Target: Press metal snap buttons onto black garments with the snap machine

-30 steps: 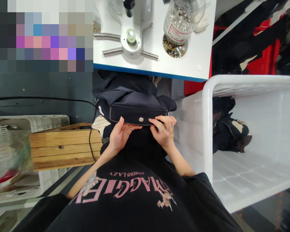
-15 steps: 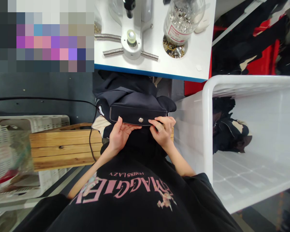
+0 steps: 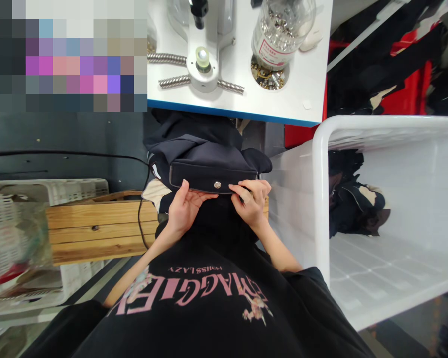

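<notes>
Across my lap lies a dark navy garment (image 3: pixel 205 154), bunched up at its far side. Its near part is a flat panel, probably a pocket flap (image 3: pixel 194 174), with pale edging and a round silver button (image 3: pixel 217 185) near the lower middle. My left hand (image 3: pixel 184 205) grips the panel's lower edge, thumb on top and fingers underneath. At the panel's right end, my right hand (image 3: pixel 251 199) pinches the same edge between thumb and fingers, a little to the right of the button.
Ahead is a white table (image 3: pixel 298 104) bearing a press machine (image 3: pixel 204 74) with metal springs and a jar of metal fittings (image 3: pixel 280 44). A white bin (image 3: pixel 321 199) with dark garments stands at right. A wooden bench (image 3: pixel 97 226), black cable (image 3: pixel 139 219) and white basket (image 3: pixel 78 186) are left.
</notes>
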A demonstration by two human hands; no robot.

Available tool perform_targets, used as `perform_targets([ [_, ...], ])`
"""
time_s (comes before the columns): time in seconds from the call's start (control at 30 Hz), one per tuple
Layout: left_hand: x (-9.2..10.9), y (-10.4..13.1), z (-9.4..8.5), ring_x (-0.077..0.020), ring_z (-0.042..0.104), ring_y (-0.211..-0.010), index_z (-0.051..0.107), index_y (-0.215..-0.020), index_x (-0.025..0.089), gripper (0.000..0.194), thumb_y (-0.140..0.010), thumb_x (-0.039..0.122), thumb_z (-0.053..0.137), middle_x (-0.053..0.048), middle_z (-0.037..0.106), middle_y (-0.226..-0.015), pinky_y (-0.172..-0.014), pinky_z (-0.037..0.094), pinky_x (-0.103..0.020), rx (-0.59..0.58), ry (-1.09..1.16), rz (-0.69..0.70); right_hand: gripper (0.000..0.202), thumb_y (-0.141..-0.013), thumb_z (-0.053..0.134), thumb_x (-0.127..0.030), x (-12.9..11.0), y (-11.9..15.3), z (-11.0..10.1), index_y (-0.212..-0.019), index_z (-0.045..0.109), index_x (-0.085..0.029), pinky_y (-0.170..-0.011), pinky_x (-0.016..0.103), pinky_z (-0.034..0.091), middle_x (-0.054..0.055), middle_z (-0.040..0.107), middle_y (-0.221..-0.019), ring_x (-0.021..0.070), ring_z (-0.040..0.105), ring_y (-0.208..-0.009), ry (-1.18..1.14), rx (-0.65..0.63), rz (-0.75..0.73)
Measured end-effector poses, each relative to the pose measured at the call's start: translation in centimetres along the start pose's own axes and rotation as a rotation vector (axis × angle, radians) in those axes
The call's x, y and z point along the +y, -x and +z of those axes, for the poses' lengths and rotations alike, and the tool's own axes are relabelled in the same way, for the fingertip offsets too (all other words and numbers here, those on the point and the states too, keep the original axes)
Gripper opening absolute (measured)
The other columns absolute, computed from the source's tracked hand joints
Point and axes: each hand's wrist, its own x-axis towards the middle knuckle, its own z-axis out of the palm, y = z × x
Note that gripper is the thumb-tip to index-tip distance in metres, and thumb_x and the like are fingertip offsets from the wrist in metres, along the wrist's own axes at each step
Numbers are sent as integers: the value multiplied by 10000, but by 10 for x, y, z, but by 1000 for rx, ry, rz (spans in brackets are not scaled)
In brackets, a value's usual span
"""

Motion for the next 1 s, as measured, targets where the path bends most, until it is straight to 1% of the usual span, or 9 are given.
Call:
perform_targets([
  [0.17, 0, 1, -1, -220, 698, -780, 722, -850, 168, 388, -782, 537, 622, -50, 744, -784, -711, 593, -341, 12, -100, 69, 328, -787, 590, -116, 11, -4, -1, -1060, 606, -296, -855, 353, 419, 22, 612, -952, 172, 585, -897, 79, 68, 11],
  [0.3, 11, 13, -15, -199, 685, -752, 723, -829, 183, 471, -928, 496, 386, -50, 739, -793, -740, 559, -343, -84, -476, 179, 315, -802, 542, -98, 30, -16, -6, -1045, 603, -290, -896, 396, 422, 47, 610, -1110, 212, 585, -1041, 70, 80, 10],
  [0.43, 43, 21, -32, -198, 647, -806, 686, -917, 223, 261, -853, 450, 574, -32, 706, -823, -792, 508, -358, -88, -1097, 821, 212, -819, 506, -93, 38, -31, -21, -955, 567, -243, -979, 455, 397, 47, 633, -1177, 232, 565, -1161, -229, -46, 1],
  [0.53, 69, 13, -35, -288, 520, -1164, 548, -1163, 268, 762, -501, 459, 875, -53, 623, -1156, -1020, 396, -459, -42, -1275, 1265, 155, -856, 493, -116, 34, -39, -36, -946, 524, -239, -996, 456, 403, 19, 689, -1035, 195, 624, -1050, -459, -185, 102],
  [0.6, 82, 3, -31, -296, 468, -1219, 538, -1161, 266, 675, -591, 490, 823, -45, 587, -1226, -1041, 356, -472, -143, -1310, 1058, 121, -876, 513, -160, 28, -43, -45, -953, 539, -250, -889, 394, 473, -2, 682, -905, 169, 640, -906, -471, -209, 196],
  [0.67, 87, -6, -25, -212, 588, -932, 600, -1017, 229, 344, -792, 484, 654, -21, 659, -962, -833, 457, -371, -158, -1228, 689, 97, -887, 541, -228, 22, -47, -51, -977, 566, -252, -738, 327, 501, 6, 644, -859, 159, 613, -810, -413, -197, 316],
  [0.73, 86, -12, -20, -112, 480, -572, 612, -875, 200, 272, -861, 467, 560, 31, 550, -621, -568, 392, -260, -72, -1120, 498, 126, -895, 544, -291, 17, -50, -53, -1009, 572, -243, -653, 296, 489, 17, 613, -864, 147, 583, -745, -377, -195, 439],
  [0.83, 77, -17, -13, -85, 335, -469, 591, -794, 198, 252, -843, 444, 586, 66, 370, -498, -495, 304, -244, 56, -1095, 532, 149, -907, 529, -338, 14, -56, -50, -1003, 568, -232, -611, 272, 463, 0, 562, -796, 120, 519, -648, -383, -205, 546],
  [1.0, 70, -18, -6, -90, 389, -497, 583, -848, 206, 181, -865, 385, 567, 66, 395, -536, -588, 361, -250, 119, -1111, 644, 171, -913, 514, -367, 16, -57, -42, -998, 557, -224, -576, 254, 422, -17, 494, -722, 111, 461, -613, -393, -222, 615],
])
